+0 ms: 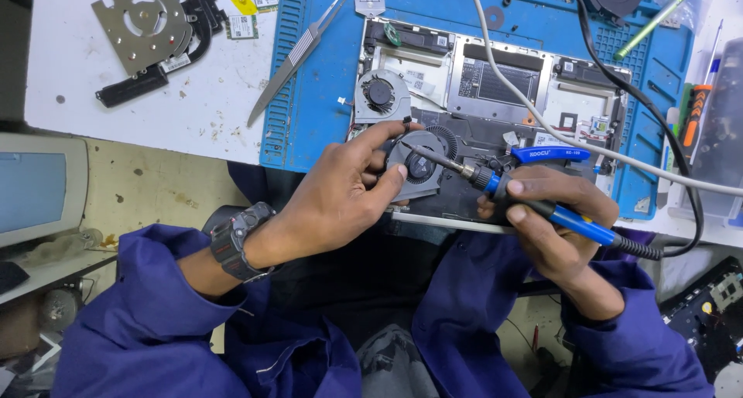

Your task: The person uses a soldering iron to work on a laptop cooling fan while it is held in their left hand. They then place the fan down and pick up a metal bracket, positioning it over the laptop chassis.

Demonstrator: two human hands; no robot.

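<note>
Holding a small fan [418, 166] while a soldering iron [542, 208] points in at it

Left hand [340, 193] fingers pinch the fan's rim over the opened laptop [495, 96]; right hand [553, 220] is closed around the blue handle, whose long axis runs from 4 o'clock up to 10 o'clock, tip meeting the fan.

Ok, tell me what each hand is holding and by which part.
The right hand grips a blue soldering iron by its handle. The left hand pinches a small round fan at its rim.
</note>
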